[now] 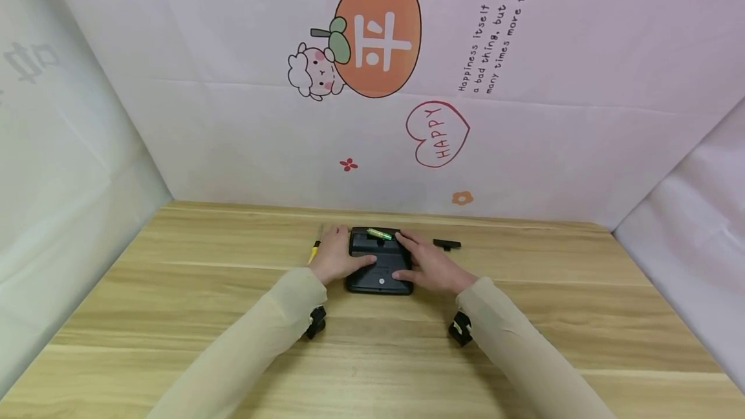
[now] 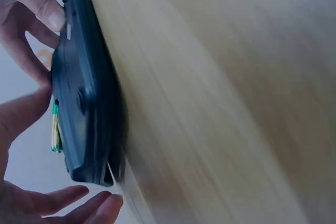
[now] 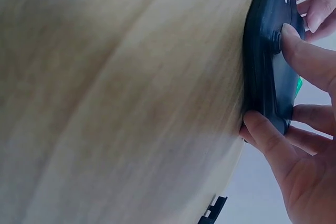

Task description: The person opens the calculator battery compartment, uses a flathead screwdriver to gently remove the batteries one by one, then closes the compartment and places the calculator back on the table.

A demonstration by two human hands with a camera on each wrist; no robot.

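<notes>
Boxy black device point(image 1: 372, 271) lying lower-centre (shiny green cylinder point(image 1: 379, 233) atop).
Left hand point(image 1: 339, 258) resting wide, thumb touching it; right hand point(image 1: 433, 265) gripping device edge.

On the table point(image 1: 378, 357), the battery point(image 1: 379, 233) lies on the device point(image 1: 381, 270), tool point(image 1: 315, 249) to its left, cover point(image 1: 447, 244) right

Head view looks forward-down from above; both wrist views, low and close, face forward, sharing the flat black plastic device point(image 1: 378, 269).
</notes>
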